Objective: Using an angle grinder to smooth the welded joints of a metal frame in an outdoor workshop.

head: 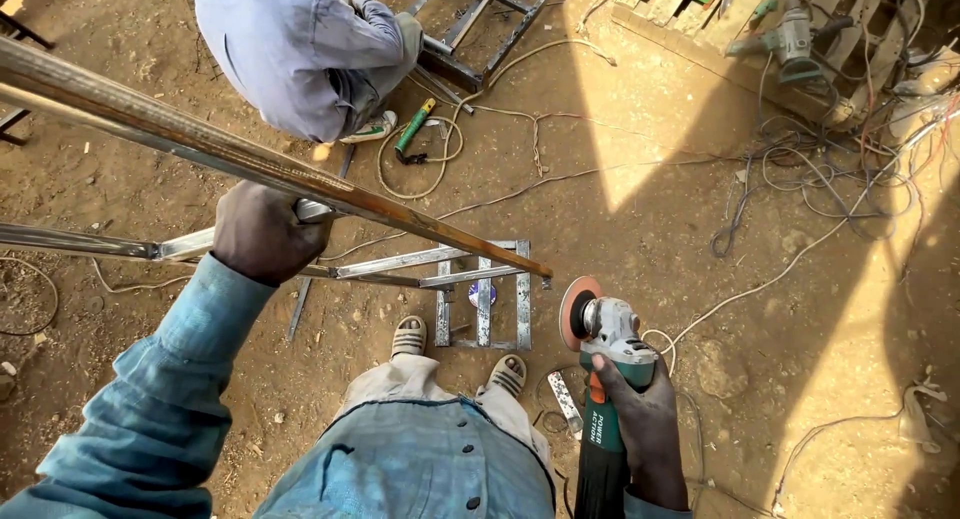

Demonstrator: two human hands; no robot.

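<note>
Left hand (262,231) closed around the top bar of a metal frame (480,279), holding it steady at about waist height. Right hand (645,419) wrapped around the body of an angle grinder (605,364), gripping it firmly.

Grinder hangs off to the right of the frame, near its end but not touching metal. Its long axis runs roughly up and down in the view, disc (578,313) at the far end, pointing away from the person toward the end of a rusty rod (270,169). Cannot tell if the disc is spinning; no sparks show.

Rod lies long and slanted, from upper left down to lower right, its tip just beside the disc. Frame stretches left to right, its ladder-like end resting on the dirt by the sandalled feet.

Judged progress: frame looks assembled; grinding at this end not yet under way.

Another person (300,49) crouches beyond, by a second frame.
</note>
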